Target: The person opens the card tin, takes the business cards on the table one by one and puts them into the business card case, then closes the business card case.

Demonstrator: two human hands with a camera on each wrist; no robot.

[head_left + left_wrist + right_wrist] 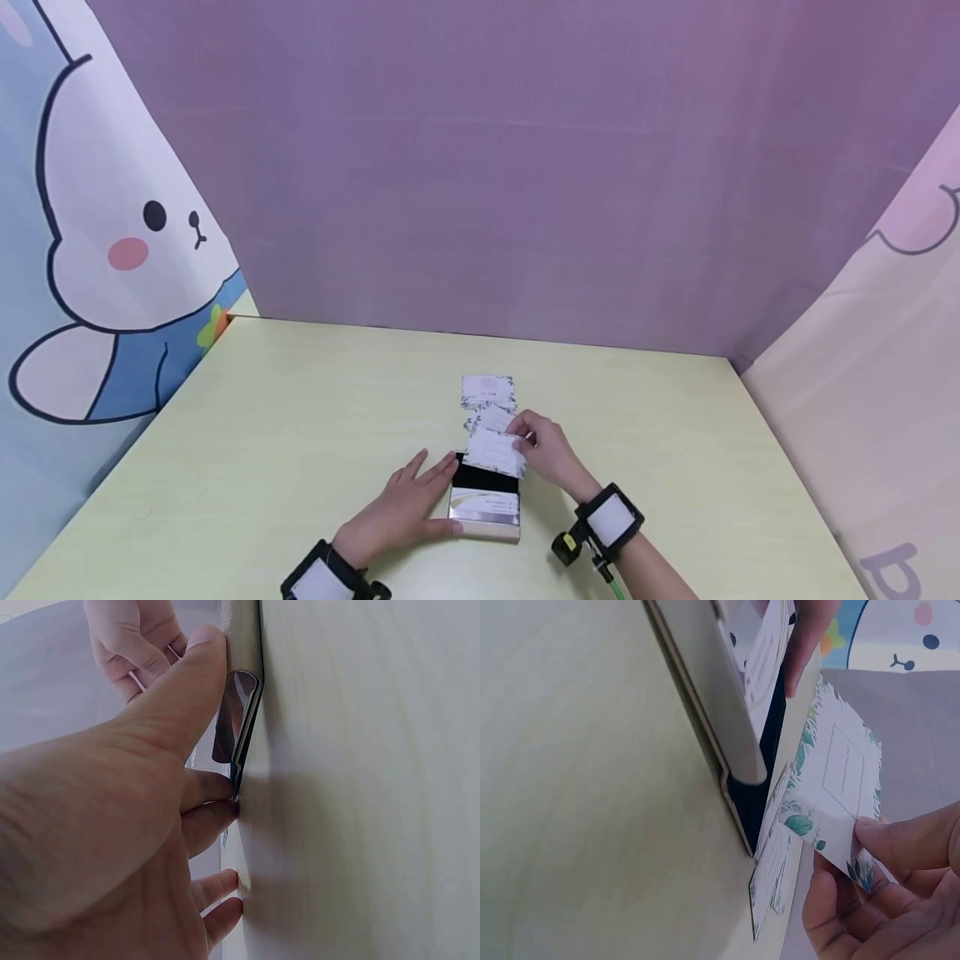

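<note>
A person's two hands work over a small card case (484, 498) lying near the front edge of a pale yellow-green surface (285, 433), its long axis running away from the person, the open black end pointing toward the purple back wall (525, 167) and the pale lower half nearest the body. The left hand (408, 504) lies flat on the surface against the case's left side, palm down, fingers (431, 475) straight and slightly spread toward the black end, the thumb pressed along the case's near left edge; the left wrist view shows that thumb against the case's rounded corner (241, 712). The right hand (547, 450) comes in from the right with its wrist raised, fingers curled, pinching a white card (495, 452) printed with green leaves by one corner between thumb and forefinger. The card hangs tilted over the case's open end, its long axis lying roughly across the case; in the right wrist view the card (832, 787) stands just off the black opening (761, 795), and whether it touches the case cannot be told. Two more leaf-printed cards (489, 402) lie on the surface just beyond the case, overlapping, the farther one square to the wall. A rabbit cartoon panel (112, 250) closes the left side. Both wrists carry black straps with white camera housings (611, 521).
</note>
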